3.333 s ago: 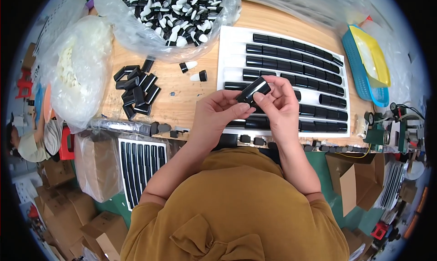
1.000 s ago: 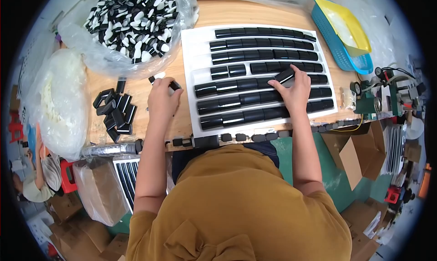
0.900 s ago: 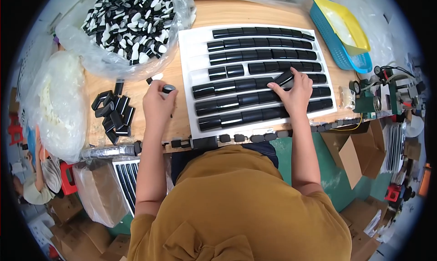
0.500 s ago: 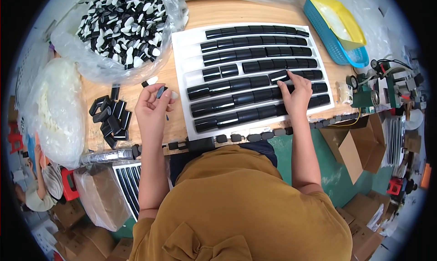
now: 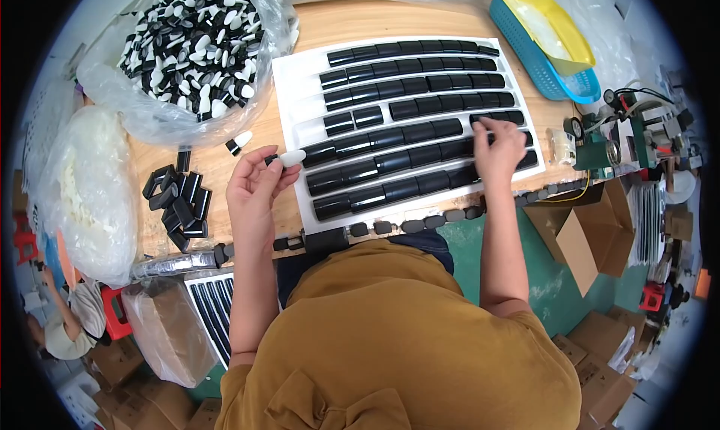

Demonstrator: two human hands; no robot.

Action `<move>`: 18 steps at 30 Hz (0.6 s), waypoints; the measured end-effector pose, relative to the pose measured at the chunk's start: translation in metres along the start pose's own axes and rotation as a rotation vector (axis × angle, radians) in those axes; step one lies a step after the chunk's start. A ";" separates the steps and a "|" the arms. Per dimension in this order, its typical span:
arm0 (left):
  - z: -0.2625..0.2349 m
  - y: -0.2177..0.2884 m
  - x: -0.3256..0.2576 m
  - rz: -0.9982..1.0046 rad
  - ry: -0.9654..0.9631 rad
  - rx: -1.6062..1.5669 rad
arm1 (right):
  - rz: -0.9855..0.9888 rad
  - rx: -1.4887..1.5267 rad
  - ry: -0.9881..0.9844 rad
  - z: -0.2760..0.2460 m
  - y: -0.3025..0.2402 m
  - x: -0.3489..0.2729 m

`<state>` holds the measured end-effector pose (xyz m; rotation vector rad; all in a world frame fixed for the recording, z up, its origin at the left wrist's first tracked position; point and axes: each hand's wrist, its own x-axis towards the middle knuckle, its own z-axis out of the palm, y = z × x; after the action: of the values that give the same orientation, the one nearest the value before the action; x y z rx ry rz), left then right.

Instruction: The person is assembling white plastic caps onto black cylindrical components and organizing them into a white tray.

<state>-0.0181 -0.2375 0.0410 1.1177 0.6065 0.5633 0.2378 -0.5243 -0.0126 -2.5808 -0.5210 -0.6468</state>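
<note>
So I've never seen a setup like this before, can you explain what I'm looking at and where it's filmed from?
There's no robot here, just a person working bare-handed. A wide fisheye camera on their head looks down, so straight edges bend near the rim. The left hand pinches a small piece with a white oval tip. The right hand is over the right side of a white tray, which holds rows of black pieces; whether it grips one is hard to tell. On the wooden table there's also a loose black pile, a clear plastic bag full of black and white pieces, and a blue basket with a yellow one.
</note>
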 end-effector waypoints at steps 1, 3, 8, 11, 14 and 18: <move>0.001 0.002 -0.002 -0.011 0.013 -0.014 | 0.050 -0.052 0.008 -0.003 0.009 0.005; -0.003 0.002 -0.002 -0.023 -0.003 0.010 | 0.122 -0.167 -0.003 -0.004 0.023 0.013; 0.002 0.000 -0.003 -0.040 -0.055 0.011 | 0.056 -0.272 -0.036 0.007 0.009 0.009; 0.007 0.001 -0.007 -0.061 -0.076 -0.016 | 0.115 -0.247 -0.075 0.008 0.002 0.005; 0.009 -0.001 -0.008 -0.095 -0.113 -0.037 | 0.138 -0.192 -0.011 0.015 0.005 0.006; 0.009 -0.002 -0.009 -0.116 -0.126 -0.066 | 0.255 -0.188 -0.164 0.009 0.010 0.018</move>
<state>-0.0181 -0.2495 0.0436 1.0408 0.5364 0.4073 0.2604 -0.5240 -0.0132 -2.8298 -0.1801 -0.4162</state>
